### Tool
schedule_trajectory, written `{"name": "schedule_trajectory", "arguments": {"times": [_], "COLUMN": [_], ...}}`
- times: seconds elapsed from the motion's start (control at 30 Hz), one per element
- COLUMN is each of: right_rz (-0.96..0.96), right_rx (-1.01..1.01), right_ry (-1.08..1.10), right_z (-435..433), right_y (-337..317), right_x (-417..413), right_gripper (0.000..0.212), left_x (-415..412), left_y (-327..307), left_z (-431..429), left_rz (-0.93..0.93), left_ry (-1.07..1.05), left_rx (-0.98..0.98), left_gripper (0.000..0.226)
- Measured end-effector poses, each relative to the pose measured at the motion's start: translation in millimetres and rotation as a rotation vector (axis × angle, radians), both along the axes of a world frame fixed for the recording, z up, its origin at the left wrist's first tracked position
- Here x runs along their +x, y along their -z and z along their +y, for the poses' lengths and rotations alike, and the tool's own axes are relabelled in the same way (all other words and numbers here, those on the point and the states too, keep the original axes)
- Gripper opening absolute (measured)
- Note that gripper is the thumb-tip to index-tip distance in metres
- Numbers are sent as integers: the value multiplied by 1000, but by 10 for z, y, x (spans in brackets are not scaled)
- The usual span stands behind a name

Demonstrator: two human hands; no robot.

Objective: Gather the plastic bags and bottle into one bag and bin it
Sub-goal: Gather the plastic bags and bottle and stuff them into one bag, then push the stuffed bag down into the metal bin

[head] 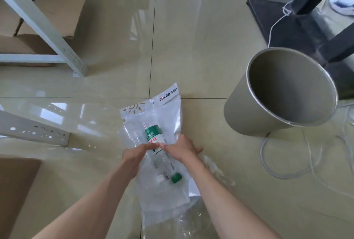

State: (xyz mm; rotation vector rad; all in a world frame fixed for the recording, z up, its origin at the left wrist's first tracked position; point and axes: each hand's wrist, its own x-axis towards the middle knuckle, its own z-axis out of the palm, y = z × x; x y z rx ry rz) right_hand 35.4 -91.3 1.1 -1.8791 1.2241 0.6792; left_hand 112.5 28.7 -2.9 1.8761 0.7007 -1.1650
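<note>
A clear plastic bottle [154, 135] with a green label and green cap [176, 178] lies lengthwise among clear plastic bags [168, 116] on the tiled floor, cap end toward me. My left hand [137, 152] and my right hand [182, 148] both press and grip the bags and bottle at the bottle's middle, fingertips nearly touching. Whether the bottle is inside a bag or on top I cannot tell. More crumpled clear plastic [172, 204] trails toward me. A round metal bin [281, 89] stands open to the right.
White metal shelf legs [46, 28] with cardboard boxes [63, 3] stand at the upper left. A shelf beam [32, 129] and a brown box [15, 185] are at the left. A black stand base [287, 20] and loose white cables [283, 173] lie near the bin.
</note>
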Motion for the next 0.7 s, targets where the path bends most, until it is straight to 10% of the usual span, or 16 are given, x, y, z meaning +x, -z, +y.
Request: {"name": "schedule_trajectory", "arguments": {"times": [0.27,0.7], "right_rz": [-225,-312], "right_rx": [-192,-414], "right_ry": [138,252], "right_z": [-491,-2130], "right_y": [-1298,-2742], "right_x": [-49,-623], "right_gripper": [79,68], "left_x": [227,-373], "left_y": [-1586,-2729], "left_z": [-809,-2461], "left_rz": [-65,-131], "left_ry": [456,475], "left_rx": [-176,-506], "left_gripper": [14,8]}}
